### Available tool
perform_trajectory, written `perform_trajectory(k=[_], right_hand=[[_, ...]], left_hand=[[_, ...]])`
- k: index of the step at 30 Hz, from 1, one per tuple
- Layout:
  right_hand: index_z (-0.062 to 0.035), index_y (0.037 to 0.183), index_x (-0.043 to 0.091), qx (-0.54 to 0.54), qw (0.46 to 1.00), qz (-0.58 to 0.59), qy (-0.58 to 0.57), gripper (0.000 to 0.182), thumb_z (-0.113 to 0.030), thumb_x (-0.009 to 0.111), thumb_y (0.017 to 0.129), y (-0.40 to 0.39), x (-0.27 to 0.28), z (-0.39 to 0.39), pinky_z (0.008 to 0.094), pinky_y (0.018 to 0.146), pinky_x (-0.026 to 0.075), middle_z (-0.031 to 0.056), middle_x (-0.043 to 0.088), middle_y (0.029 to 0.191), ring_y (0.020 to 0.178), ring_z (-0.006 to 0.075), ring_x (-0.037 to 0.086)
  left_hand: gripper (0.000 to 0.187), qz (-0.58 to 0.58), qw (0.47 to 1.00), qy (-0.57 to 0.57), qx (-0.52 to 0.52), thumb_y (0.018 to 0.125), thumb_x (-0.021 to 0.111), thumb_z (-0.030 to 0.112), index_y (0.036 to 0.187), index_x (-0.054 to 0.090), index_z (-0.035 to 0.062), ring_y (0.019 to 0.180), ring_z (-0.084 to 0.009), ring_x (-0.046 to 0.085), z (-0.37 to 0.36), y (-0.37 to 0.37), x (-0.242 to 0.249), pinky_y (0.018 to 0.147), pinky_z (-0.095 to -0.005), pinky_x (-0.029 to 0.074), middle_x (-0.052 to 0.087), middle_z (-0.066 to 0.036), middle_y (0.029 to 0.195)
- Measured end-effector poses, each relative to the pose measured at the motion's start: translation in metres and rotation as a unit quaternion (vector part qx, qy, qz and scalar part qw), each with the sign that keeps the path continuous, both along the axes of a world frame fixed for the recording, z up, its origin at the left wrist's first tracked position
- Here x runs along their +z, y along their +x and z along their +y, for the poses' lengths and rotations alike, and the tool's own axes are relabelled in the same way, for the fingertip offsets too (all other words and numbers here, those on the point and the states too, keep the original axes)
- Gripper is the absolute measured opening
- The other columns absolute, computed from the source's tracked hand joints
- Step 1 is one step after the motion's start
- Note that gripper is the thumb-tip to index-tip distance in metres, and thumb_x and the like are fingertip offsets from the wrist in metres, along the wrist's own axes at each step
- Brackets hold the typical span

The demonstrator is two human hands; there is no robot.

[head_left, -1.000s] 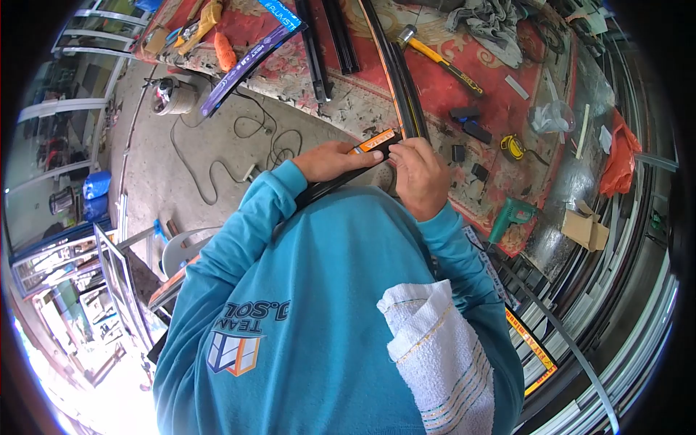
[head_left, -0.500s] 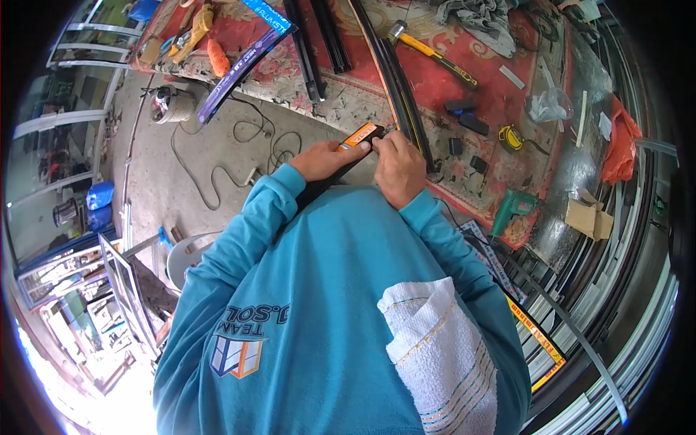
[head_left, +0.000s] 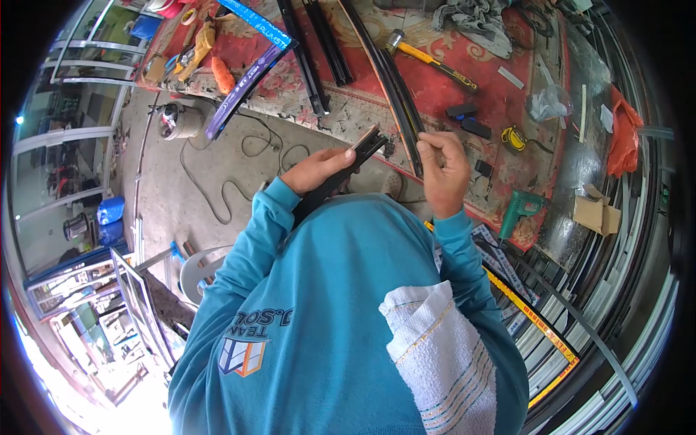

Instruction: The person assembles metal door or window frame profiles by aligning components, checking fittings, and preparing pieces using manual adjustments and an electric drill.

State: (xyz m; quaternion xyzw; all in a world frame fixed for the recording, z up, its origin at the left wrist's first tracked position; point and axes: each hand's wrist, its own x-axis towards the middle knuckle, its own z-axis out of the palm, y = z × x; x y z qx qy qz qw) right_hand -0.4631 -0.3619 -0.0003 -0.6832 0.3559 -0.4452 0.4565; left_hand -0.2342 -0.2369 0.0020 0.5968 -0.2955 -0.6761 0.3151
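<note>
My left hand (head_left: 317,170) is wrapped round a black metal profile (head_left: 365,151) close to its far end, thumb on top. The profile slants up from my lap, and its channelled side shows. To the right, my right hand (head_left: 445,171) has its fingers bent and pressed toward the thumb, apart from that profile. Whether anything small sits in its pinch I cannot make out. Just beside its fingertips lie long black profiles (head_left: 397,90), one with an orange edge, on the table.
A red patterned cloth (head_left: 464,94) covers the table, worn along its edge. On it lie a yellow-handled hammer (head_left: 433,60), a tape measure (head_left: 514,138), a green power drill (head_left: 521,211) and small black blocks (head_left: 469,122). A cable (head_left: 225,181) loops over the floor, near a bucket (head_left: 181,121).
My right hand has left the profile's end and moved right, beside the table profiles. The held profile has turned, so its orange label no longer shows and its channel does.
</note>
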Motion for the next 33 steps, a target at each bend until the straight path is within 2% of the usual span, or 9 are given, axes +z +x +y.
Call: perform_trajectory(k=[10, 17, 23, 25, 26, 28, 29, 31, 33], right_hand=[[-0.0008, 0.101, 0.07, -0.178, 0.942, 0.282, -0.027, 0.017, -0.011, 0.068, 0.088, -0.126, -0.123, -0.045, 0.0344, 0.076, 0.053, 0.0117, 0.067, 0.096, 0.085, 0.0217, 0.066], [-0.0025, 0.105, 0.072, -0.339, 0.881, 0.311, 0.113, 0.02, -0.012, 0.066, 0.088, -0.203, -0.224, -0.046, 0.0377, 0.079, 0.054, 0.0138, 0.071, 0.099, 0.088, 0.0248, 0.067], [-0.0099, 0.115, 0.071, -0.304, 0.927, 0.182, 0.125, 0.03, -0.019, 0.069, 0.086, -0.244, -0.252, -0.057, 0.0382, 0.09, 0.053, 0.015, 0.069, 0.115, 0.103, 0.029, 0.067], [-0.0073, 0.133, 0.059, -0.383, 0.804, 0.447, -0.079, 0.05, -0.028, 0.069, 0.088, -0.262, -0.204, -0.054, 0.0409, 0.097, 0.049, 0.0166, 0.062, 0.126, 0.117, 0.0323, 0.061], [-0.0073, 0.133, 0.059, -0.385, 0.805, 0.445, -0.076, 0.05, -0.028, 0.069, 0.088, -0.261, -0.183, -0.055, 0.0409, 0.097, 0.049, 0.0166, 0.062, 0.126, 0.117, 0.0323, 0.061], [-0.0094, 0.153, 0.031, -0.486, 0.657, 0.568, 0.098, 0.09, -0.042, 0.075, 0.082, -0.254, -0.155, -0.051, 0.0469, 0.108, 0.041, 0.0237, 0.04, 0.148, 0.137, 0.0409, 0.042], [-0.0094, 0.153, 0.031, -0.488, 0.655, 0.568, 0.101, 0.09, -0.042, 0.075, 0.082, -0.265, -0.169, -0.051, 0.0469, 0.108, 0.041, 0.0237, 0.04, 0.148, 0.137, 0.0409, 0.042], [-0.0088, 0.158, 0.007, -0.372, 0.852, 0.34, 0.145, 0.121, -0.052, 0.081, 0.072, -0.284, -0.191, -0.056, 0.0536, 0.111, 0.036, 0.0313, 0.021, 0.155, 0.143, 0.0485, 0.025], [0.0, 0.155, 0.008, -0.398, 0.825, 0.386, 0.112, 0.125, -0.054, 0.083, 0.069, -0.276, -0.197, -0.056, 0.052, 0.111, 0.037, 0.0332, 0.026, 0.152, 0.137, 0.0504, 0.033]], left_hand=[[0.072, 0.007, 0.999, -0.054, 0.003, 0.088, 0.053, 0.072, 0.108, 0.061, 0.0038, 0.061, -0.01, 0.054, 0.004, 0.001, -0.002, 0.055, -0.0255, 0.045, 0.055, -0.001, 0.074], [0.072, -0.034, 0.999, -0.035, 0.007, 0.089, 0.052, 0.072, 0.109, 0.061, 0.0037, 0.064, -0.0101, 0.055, -0.001, -0.004, -0.002, 0.057, -0.0252, 0.045, 0.055, -0.002, 0.076], [0.074, -0.048, 0.993, -0.101, -0.036, 0.088, 0.054, 0.072, 0.114, 0.059, 0.003, 0.069, -0.0097, 0.055, -0.006, -0.01, 0.006, 0.062, -0.0249, 0.046, 0.057, -0.003, 0.081], [0.081, -0.038, 0.993, -0.109, -0.041, 0.082, 0.058, 0.076, 0.116, 0.059, 0.0027, 0.071, -0.0099, 0.056, -0.006, -0.009, 0.004, 0.063, -0.0243, 0.046, 0.058, -0.003, 0.083], [0.086, -0.03, 0.991, -0.124, -0.042, 0.078, 0.06, 0.079, 0.116, 0.059, 0.0026, 0.072, -0.0098, 0.056, -0.005, -0.009, 0.006, 0.064, -0.0238, 0.046, 0.058, -0.003, 0.083], [0.1, -0.017, 0.991, -0.126, -0.044, 0.065, 0.065, 0.086, 0.117, 0.058, 0.0017, 0.077, -0.0099, 0.057, -0.005, -0.01, 0.009, 0.068, -0.0235, 0.046, 0.06, -0.003, 0.086], [0.1, -0.017, 0.991, -0.125, -0.048, 0.065, 0.065, 0.086, 0.117, 0.058, 0.0017, 0.077, -0.0099, 0.057, -0.004, -0.012, 0.01, 0.068, -0.0235, 0.046, 0.06, -0.003, 0.086], [0.104, 0.0, 0.989, -0.143, -0.045, 0.061, 0.067, 0.088, 0.118, 0.059, 0.0012, 0.08, -0.011, 0.057, -0.004, -0.016, 0.011, 0.071, -0.0252, 0.046, 0.06, -0.004, 0.088], [0.107, 0.0, 0.988, -0.142, -0.057, 0.059, 0.067, 0.089, 0.118, 0.059, 0.0011, 0.081, -0.0115, 0.057, -0.006, -0.018, 0.015, 0.072, -0.0257, 0.046, 0.061, -0.003, 0.089]])
